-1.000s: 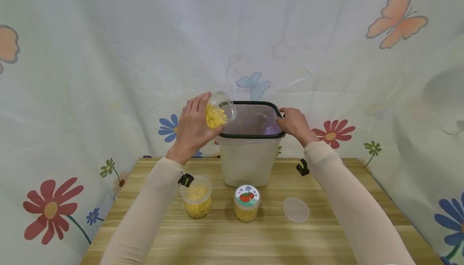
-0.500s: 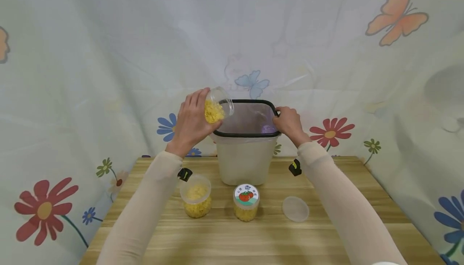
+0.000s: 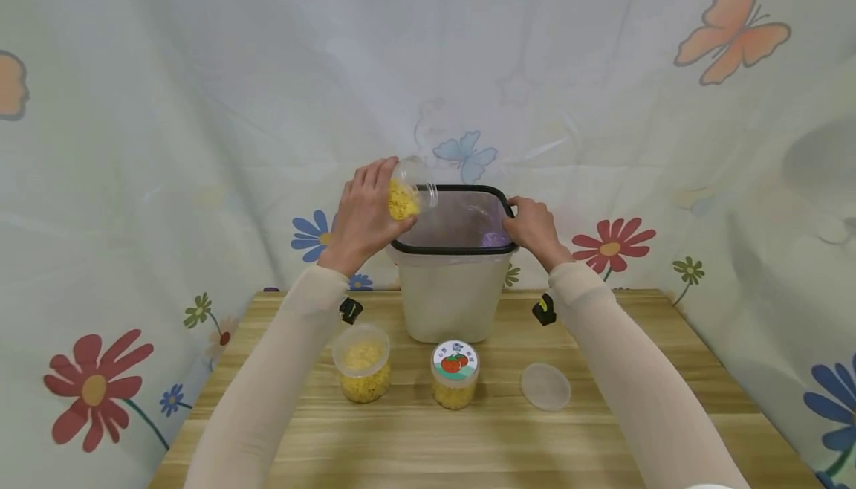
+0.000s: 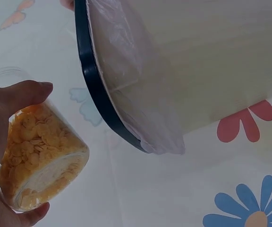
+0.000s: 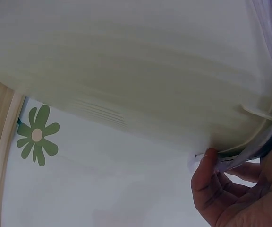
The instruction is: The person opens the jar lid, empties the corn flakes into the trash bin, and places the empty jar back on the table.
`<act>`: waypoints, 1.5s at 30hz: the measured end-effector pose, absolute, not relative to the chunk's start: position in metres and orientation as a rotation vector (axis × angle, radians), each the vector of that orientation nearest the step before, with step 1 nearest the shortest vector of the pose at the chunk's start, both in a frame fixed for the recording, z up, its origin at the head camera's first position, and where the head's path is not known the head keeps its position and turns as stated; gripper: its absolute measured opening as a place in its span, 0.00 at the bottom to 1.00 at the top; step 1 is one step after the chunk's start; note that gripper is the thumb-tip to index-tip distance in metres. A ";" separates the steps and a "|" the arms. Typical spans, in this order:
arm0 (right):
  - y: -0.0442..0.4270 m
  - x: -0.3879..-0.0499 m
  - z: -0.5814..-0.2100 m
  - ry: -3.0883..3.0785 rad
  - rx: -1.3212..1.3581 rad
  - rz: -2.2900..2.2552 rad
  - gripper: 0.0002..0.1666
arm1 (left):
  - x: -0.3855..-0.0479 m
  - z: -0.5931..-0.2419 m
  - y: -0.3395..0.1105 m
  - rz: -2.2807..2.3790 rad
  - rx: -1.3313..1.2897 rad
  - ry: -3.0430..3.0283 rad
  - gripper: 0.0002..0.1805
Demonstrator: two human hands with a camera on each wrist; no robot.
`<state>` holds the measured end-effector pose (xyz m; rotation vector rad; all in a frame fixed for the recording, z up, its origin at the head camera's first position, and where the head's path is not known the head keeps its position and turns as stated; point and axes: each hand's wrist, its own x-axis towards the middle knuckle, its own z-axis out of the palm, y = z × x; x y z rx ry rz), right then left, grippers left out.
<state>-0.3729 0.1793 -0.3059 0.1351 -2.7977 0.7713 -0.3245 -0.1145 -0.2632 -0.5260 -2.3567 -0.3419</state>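
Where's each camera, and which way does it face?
Head: on the head, facing forward and down at the bin; left hand, right hand and sleeves show.
Left wrist: worn there, facing the tilted jar and bin rim; part of the left hand and a sliver of skin show.
Right wrist: worn there, facing the bin's outer wall; right hand shows.
Head and left wrist share the jar.

Bin (image 3: 449,299) between left hand (image 3: 364,214) and right hand (image 3: 533,229).
In the left hand, a tilted jar (image 3: 405,199) near the bin's left rim; the right hand on its right rim. On the table (image 3: 428,448), nearer the body: uncovered jar (image 3: 365,381) before the left hand, lidded jar (image 3: 455,392) between the hands, loose lid (image 3: 545,387) before the right.
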 end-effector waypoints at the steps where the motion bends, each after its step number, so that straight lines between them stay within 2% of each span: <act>1: 0.179 -0.373 -0.306 -2.802 0.131 0.780 0.33 | -0.326 -0.263 -0.114 -0.337 -0.524 -2.362 0.54; 23: 0.177 -0.375 -0.308 -2.787 0.126 0.784 0.33 | -0.352 -0.264 -0.113 -0.065 -0.581 -2.402 0.54; 45: 0.176 -0.375 -0.308 -2.792 0.116 0.814 0.33 | -0.357 -0.262 -0.103 0.075 -0.629 -2.373 0.49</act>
